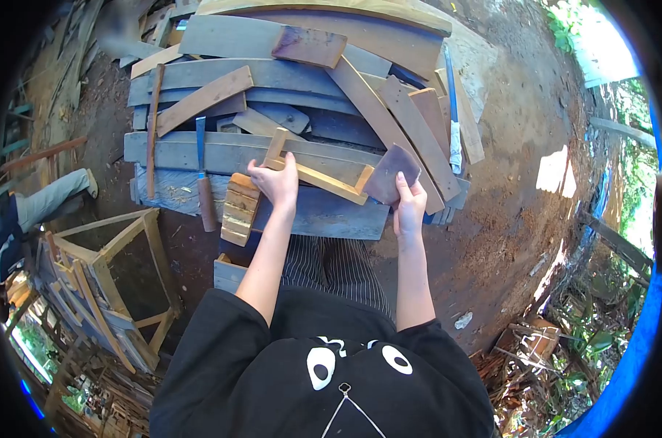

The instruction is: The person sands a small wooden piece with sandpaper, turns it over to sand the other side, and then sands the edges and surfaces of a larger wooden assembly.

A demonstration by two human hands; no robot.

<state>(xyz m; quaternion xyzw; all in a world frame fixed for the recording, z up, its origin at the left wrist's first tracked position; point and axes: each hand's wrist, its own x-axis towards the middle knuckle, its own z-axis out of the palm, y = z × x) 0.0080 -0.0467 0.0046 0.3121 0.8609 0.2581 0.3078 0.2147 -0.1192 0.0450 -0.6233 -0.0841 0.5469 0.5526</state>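
My left hand (278, 182) is closed round one end of a light wooden bracket (322, 182), a long bar with a short upright piece at each end. Pinched between the thumb and fingers of my right hand (410, 206) is a dark brownish sheet of sandpaper (394, 174). The sheet overlaps the bracket's right end in this view. Beneath both hands lie grey planks (324, 212). Close to my left forearm rests a ridged block of light wood (240, 209).
A chisel (202, 175) with a wooden handle lies left of my left hand. On the far right of the planks is a long blade (451, 95) with a white-wrapped handle. Loose boards (205, 99) are piled behind. A wooden frame (119, 241) stands at left, near another person's leg (54, 196).
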